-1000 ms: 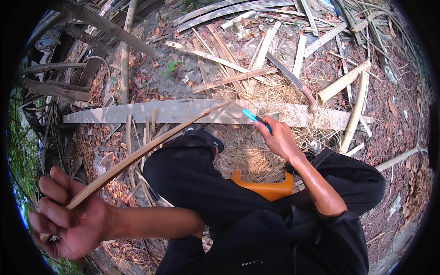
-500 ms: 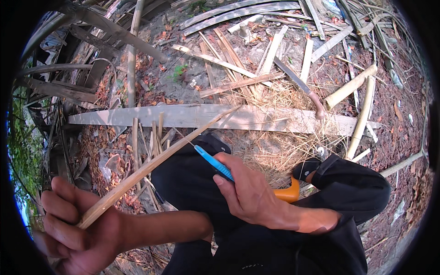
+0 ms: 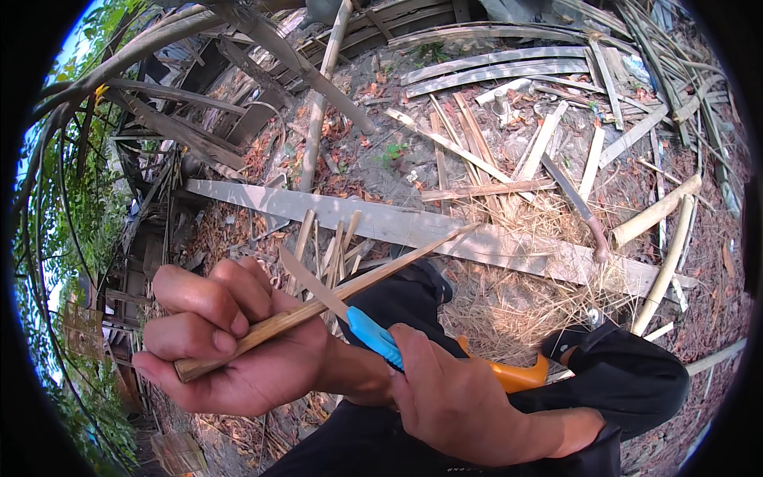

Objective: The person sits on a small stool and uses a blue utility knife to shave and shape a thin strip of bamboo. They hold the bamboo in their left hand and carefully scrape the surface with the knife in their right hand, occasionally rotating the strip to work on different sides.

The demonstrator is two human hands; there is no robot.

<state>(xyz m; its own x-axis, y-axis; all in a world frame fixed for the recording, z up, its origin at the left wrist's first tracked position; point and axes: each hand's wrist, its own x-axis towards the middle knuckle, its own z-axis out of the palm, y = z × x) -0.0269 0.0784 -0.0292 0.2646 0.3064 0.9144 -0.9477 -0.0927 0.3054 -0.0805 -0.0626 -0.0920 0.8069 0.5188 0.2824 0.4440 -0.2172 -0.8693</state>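
My left hand (image 3: 250,350), palm up, has its fingers curled round the thick end of a slim, pale split-wood stick (image 3: 389,272). The stick slants away to the upper right and tapers to a point. In my right hand (image 3: 465,397) is a utility knife (image 3: 372,334) with a light blue handle and a long bare blade. That blade crosses the stick just beyond my left fingers; whether it bites into the wood I cannot tell. My right hand is close against my left wrist.
A long grey plank (image 3: 381,225) lies across the ground ahead. Dry shavings (image 3: 509,298) are heaped at its right part, near a long-bladed knife (image 3: 576,199) with a brown handle. By my right leg is an orange curved handle (image 3: 520,375). Split strips (image 3: 544,139) and thin poles (image 3: 666,254) lie around.
My left hand has come up and rightward with the stick. The utility knife's blade has shifted from near the stick's middle toward the held end. The view has swung left.
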